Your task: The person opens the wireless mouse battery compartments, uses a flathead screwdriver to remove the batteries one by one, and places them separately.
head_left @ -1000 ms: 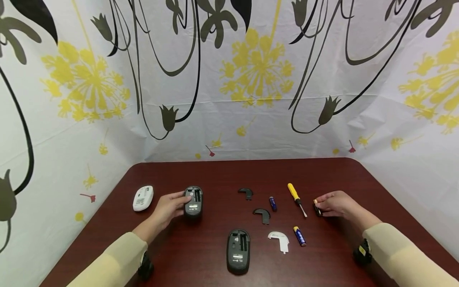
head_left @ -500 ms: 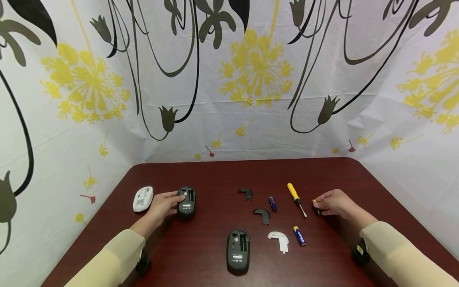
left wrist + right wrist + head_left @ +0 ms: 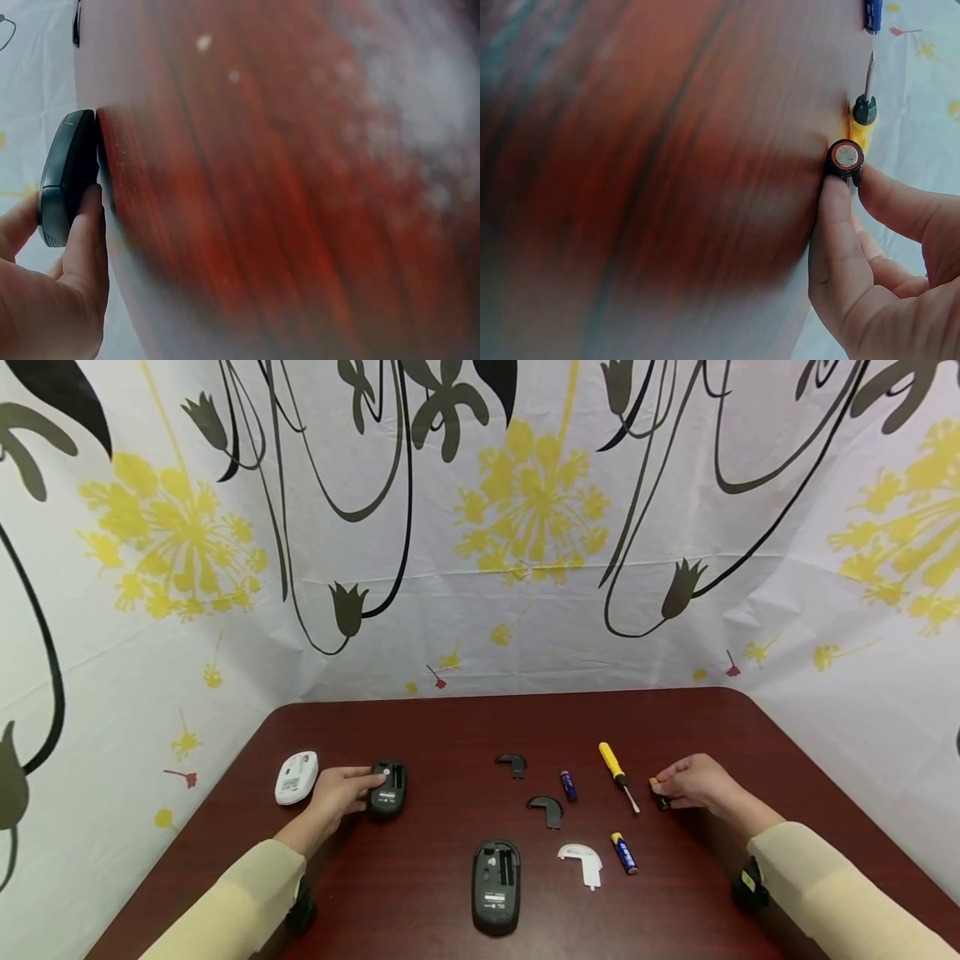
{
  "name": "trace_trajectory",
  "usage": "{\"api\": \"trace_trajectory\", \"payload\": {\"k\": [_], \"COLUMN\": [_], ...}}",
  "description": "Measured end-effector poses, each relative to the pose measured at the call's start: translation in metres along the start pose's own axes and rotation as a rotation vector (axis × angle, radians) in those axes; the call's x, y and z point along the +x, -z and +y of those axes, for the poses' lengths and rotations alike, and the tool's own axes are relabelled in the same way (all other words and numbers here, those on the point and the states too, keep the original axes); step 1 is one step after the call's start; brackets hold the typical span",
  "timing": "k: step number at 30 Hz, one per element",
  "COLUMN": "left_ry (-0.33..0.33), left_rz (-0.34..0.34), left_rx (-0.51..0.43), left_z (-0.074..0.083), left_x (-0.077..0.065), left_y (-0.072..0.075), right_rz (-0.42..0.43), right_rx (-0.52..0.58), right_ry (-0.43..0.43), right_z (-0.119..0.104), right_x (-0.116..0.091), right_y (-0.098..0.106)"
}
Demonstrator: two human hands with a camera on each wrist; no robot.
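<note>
At the left of the table, my left hand (image 3: 339,795) grips a dark computer mouse (image 3: 386,802) by its side. The mouse lies underside up, its battery slot uncovered, with my thumb over its near edge. In the left wrist view the same mouse (image 3: 66,180) appears side-on between thumb and fingers. On the right, my right hand (image 3: 697,783) pinches a black battery with a copper-coloured end (image 3: 660,797) at the table surface. The right wrist view shows that battery's (image 3: 846,156) flat end, held between thumb and fingertip.
A white mouse (image 3: 296,777) lies far left, and a second dark mouse (image 3: 496,887) front centre, underside up. Between the hands are two dark covers (image 3: 513,765), a white cover (image 3: 582,863), blue batteries (image 3: 567,786) and a yellow-handled screwdriver (image 3: 618,777). A patterned cloth (image 3: 480,610) hangs behind the table.
My left hand has shifted the dark mouse a little to the left and slightly nearer. My right hand keeps its pinch on the battery, almost in place.
</note>
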State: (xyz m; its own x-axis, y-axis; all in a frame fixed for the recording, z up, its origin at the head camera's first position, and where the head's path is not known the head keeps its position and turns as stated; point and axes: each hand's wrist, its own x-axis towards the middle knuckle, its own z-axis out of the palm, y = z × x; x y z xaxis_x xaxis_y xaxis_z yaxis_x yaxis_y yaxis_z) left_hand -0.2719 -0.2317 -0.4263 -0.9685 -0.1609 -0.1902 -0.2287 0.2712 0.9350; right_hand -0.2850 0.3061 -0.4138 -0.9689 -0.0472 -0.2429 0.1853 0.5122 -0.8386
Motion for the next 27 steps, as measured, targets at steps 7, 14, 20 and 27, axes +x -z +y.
{"api": "trace_trajectory", "payload": {"k": [7, 14, 20, 27], "left_ry": [0.001, -0.001, -0.029, -0.059], "left_rz": [0.005, 0.002, 0.037, 0.047], "left_rx": [0.021, 0.029, 0.076, 0.111], "left_z": [-0.0009, -0.0005, -0.0006, 0.0005], "left_x": [0.0004, 0.0028, 0.0029, 0.0021], "left_y": [0.0021, 0.0045, 0.0054, 0.0066], "right_rz": [-0.001, -0.003, -0.019, -0.027], "right_rx": [0.023, 0.045, 0.08, 0.07], "right_ry": [-0.003, -0.014, -0.011, -0.001], "right_z": [0.0016, 0.0017, 0.003, 0.0033], "right_x": [-0.0001, -0.0022, -0.0016, -0.0017], "right_y": [0.0023, 0.0039, 0.0066, 0.0075]}}
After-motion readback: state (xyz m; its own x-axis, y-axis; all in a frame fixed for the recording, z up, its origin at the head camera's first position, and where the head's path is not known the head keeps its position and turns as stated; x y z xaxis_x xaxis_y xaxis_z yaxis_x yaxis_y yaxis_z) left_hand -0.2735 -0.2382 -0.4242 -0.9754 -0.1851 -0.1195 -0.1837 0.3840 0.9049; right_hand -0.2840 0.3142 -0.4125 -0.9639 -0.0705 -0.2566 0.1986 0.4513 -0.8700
